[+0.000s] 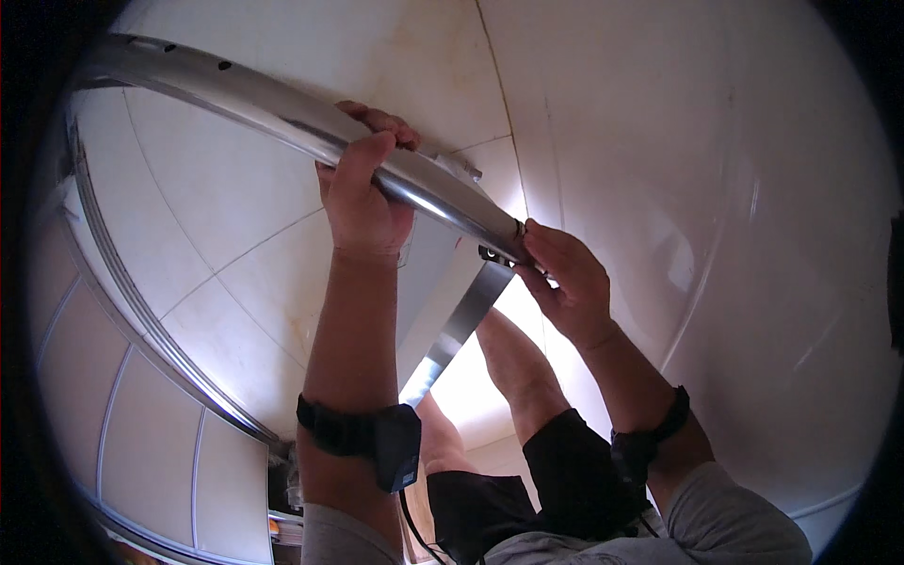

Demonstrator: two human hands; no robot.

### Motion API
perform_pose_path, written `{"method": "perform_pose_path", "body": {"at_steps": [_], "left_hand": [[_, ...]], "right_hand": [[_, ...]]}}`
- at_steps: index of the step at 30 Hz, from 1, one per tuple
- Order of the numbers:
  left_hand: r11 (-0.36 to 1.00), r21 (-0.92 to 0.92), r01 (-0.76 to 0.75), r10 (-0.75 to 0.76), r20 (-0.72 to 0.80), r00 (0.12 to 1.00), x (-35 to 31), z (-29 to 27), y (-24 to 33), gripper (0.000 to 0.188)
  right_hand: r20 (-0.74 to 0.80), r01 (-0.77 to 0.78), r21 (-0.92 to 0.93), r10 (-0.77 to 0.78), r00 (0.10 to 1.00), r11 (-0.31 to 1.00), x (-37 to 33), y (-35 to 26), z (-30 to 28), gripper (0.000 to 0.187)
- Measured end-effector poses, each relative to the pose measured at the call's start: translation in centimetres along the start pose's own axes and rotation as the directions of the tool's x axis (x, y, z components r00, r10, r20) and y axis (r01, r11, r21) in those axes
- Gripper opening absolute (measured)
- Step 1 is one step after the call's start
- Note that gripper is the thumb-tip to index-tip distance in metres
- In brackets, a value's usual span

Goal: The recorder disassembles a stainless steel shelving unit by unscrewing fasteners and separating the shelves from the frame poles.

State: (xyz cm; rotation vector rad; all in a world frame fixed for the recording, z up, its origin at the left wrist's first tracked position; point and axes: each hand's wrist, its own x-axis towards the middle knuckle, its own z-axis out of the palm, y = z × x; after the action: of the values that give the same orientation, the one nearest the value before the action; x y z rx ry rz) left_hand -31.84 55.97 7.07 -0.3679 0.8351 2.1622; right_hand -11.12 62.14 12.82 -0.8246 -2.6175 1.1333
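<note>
On my feed, the long metal tube [301,122] ran aslant, its far end up at the upper left, its near end down toward the middle right; the curve I saw in it may have come partly from the lens. I had the left hand [363,202] closed around its middle stretch, thumb across the near side and fingers round the far side, with the forearm cutting steeply across the tube's long axis.

The right hand [576,282] was the nearer one to the lower end: its fingertips touched the tube there, just beside a dark band [519,229], the thumb lower than the fingers. I couldn't tell whether they pinched it or only steadied it.

Beneath that end sat a small black fitting [491,254], and from it a flat metal bar [460,325] slanted down to the left, at a sharp angle to the tube. Whether bar and tube were joined, I couldn't make out.
</note>
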Motion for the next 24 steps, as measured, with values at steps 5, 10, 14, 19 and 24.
{"method": "perform_pose_path", "body": {"at_steps": [5, 10, 14, 19, 24], "left_hand": [[0.994, -0.033, 0.104, -0.102, 0.074, 0.992, -0.7, -1.3, 0.7, 0.038], [0.994, -0.017, 0.110, -0.106, 0.156, 0.982, -1.3, -2.4, 0.6, 0.040], [0.991, -0.054, 0.125, -0.116, 0.142, 0.983, -1.5, -3.2, 0.9, 0.042], [0.990, -0.037, 0.133, -0.127, 0.138, 0.982, -1.8, -3.3, 1.4, 0.043], [0.992, -0.031, 0.119, -0.114, 0.145, 0.983, -2.0, -4.0, 1.4, 0.044]], "right_hand": [[0.018, 0.050, -0.100, -0.048, 0.999, 0.994, -0.3, -0.4, 0.3, 0.030], [0.050, 0.026, -0.080, -0.022, 0.999, 0.996, -0.7, -0.2, -0.1, 0.030], [0.047, 0.010, -0.085, -0.007, 0.999, 0.996, -0.9, -0.4, 0.2, 0.032], [0.080, 0.038, -0.134, -0.027, 0.996, 0.990, -1.0, -0.1, 0.4, 0.037], [0.099, 0.029, -0.044, -0.025, 0.995, 0.999, -1.1, 0.3, 0.6, 0.043]]}}
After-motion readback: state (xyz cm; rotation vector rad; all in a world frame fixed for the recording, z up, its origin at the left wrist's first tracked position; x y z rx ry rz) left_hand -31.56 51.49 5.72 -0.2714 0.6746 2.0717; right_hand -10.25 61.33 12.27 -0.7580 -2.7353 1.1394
